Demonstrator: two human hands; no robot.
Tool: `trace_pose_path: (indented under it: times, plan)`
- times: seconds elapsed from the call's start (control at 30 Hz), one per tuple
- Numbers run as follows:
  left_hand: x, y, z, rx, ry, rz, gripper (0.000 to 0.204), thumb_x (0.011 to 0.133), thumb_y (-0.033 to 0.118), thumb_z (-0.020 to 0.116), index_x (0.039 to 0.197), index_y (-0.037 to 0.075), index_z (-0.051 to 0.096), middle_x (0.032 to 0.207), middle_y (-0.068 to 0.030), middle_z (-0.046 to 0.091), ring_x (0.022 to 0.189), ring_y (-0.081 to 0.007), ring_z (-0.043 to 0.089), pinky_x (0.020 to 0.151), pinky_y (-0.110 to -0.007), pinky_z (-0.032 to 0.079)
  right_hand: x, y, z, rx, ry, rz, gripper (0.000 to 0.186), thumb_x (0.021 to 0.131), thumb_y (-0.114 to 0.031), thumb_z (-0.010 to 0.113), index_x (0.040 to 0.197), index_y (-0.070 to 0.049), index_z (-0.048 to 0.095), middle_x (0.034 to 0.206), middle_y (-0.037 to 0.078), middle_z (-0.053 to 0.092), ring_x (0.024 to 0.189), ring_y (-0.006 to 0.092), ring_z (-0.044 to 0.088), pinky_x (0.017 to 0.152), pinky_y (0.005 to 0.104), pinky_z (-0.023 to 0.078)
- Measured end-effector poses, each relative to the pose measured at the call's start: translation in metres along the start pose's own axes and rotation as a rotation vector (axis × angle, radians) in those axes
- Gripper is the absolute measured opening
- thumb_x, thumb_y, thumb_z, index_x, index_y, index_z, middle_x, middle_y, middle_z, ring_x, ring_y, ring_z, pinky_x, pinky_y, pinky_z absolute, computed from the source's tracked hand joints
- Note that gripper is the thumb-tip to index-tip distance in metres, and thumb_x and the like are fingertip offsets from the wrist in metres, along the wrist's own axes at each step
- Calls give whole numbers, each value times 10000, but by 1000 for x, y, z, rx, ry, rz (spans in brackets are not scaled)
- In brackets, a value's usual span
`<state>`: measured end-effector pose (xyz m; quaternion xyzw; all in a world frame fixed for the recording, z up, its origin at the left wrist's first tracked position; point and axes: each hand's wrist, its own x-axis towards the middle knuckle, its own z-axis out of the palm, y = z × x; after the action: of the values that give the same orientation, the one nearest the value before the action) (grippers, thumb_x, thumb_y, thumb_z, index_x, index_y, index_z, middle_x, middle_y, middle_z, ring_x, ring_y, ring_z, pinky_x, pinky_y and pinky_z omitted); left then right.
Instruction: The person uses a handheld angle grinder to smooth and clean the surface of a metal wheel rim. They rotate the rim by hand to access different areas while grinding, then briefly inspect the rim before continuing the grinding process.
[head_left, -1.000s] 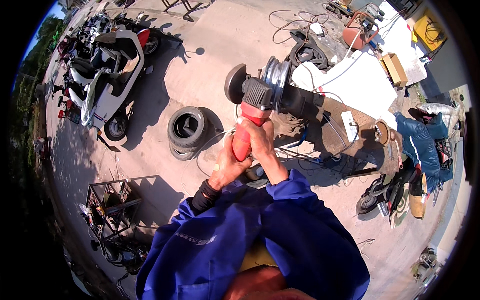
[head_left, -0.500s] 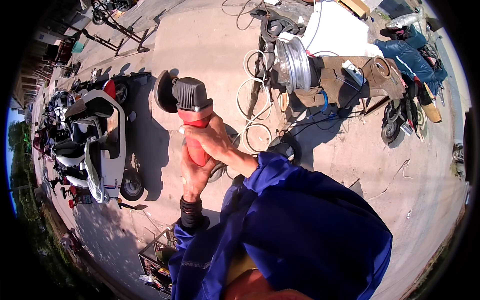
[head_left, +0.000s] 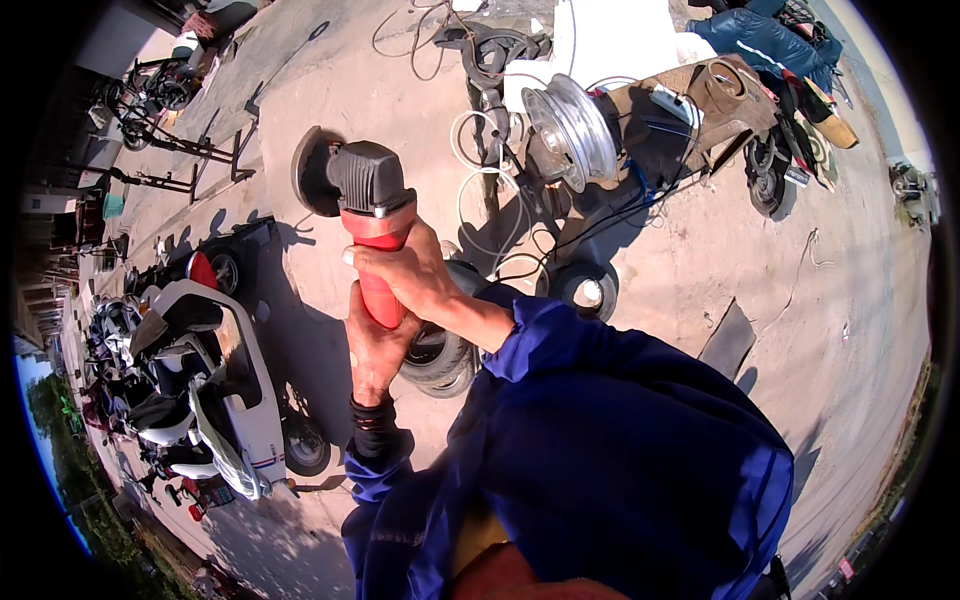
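Observation:
I hold a red angle grinder (head_left: 377,200) with a dark ribbed gear head out in front of me, above the ground. Its round disc (head_left: 313,170) sits at the far left end, partly under a guard. My right hand (head_left: 425,275) wraps around the red body just behind the head, thumb across the top. Lower down, my left hand (head_left: 378,345), with a black band (head_left: 375,425) at its wrist, closes around the rear of the grip. The palms and some fingers are hidden behind the tool. A silver wheel rim (head_left: 572,132) stands beyond to the right, apart from the disc.
Stacked tyres (head_left: 440,360) stand just beyond my right forearm. A white scooter (head_left: 235,390) and other scooters are at the left. Pale hose (head_left: 470,225) and dark cables lie near the rim. A worn bench (head_left: 640,100) carries tools; a flat grey piece (head_left: 728,338) lies right.
My view has turned, so the scooter sits lower and the rim farther left. The tyres show more. Both hands keep their grip on the angle grinder, now slightly farther left in view.

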<state>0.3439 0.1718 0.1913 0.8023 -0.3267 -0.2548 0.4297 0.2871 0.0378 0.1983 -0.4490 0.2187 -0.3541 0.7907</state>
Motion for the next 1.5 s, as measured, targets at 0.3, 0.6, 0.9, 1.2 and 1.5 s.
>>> trace_pose_path:
  times: [0.3, 0.6, 0.9, 1.2, 1.5]
  plan:
    - [190, -13, -42, -36, -146, 64, 840, 768, 146, 920, 1459, -5, 467, 1329, -157, 655, 1185, -235, 654, 1016, -365, 526, 164, 14, 30, 59, 74, -12, 666, 762, -153, 881, 1305, 11, 531, 1169, 92, 646, 1076, 181, 628, 965, 350, 528]
    - [371, 64, -36, 43, -577, 106, 747, 782, 117, 890, 1418, 36, 506, 1072, -66, 706, 847, -146, 689, 659, -288, 571, 286, -23, 12, 251, 502, -108, 469, 796, -90, 865, 1176, -31, 597, 1033, 55, 682, 957, 148, 658, 882, 336, 557]
    - [421, 155, 30, 554, -1225, 531, 610, 773, 303, 867, 1219, 36, 550, 995, -233, 744, 945, -449, 733, 803, -506, 576, 251, -53, -15, 488, 1225, -318, 327, 861, -116, 778, 1137, -11, 638, 1013, 97, 688, 938, 197, 685, 859, 349, 572]
    - [397, 213, 89, 709, -1639, 1134, 554, 788, 242, 769, 1229, 3, 535, 1038, -236, 738, 953, -443, 727, 825, -526, 565, 203, -39, -25, 725, 1616, -792, 378, 911, -294, 704, 1140, -16, 587, 976, 112, 669, 895, 238, 673, 824, 397, 567]
    - [387, 225, 135, 831, -1708, 1331, 607, 731, 288, 810, 1217, 9, 576, 1049, -227, 748, 1008, -432, 734, 874, -515, 578, 199, -34, -56, 793, 1637, -979, 447, 891, -314, 737, 1191, -48, 541, 1023, 118, 659, 956, 274, 675, 905, 455, 576]
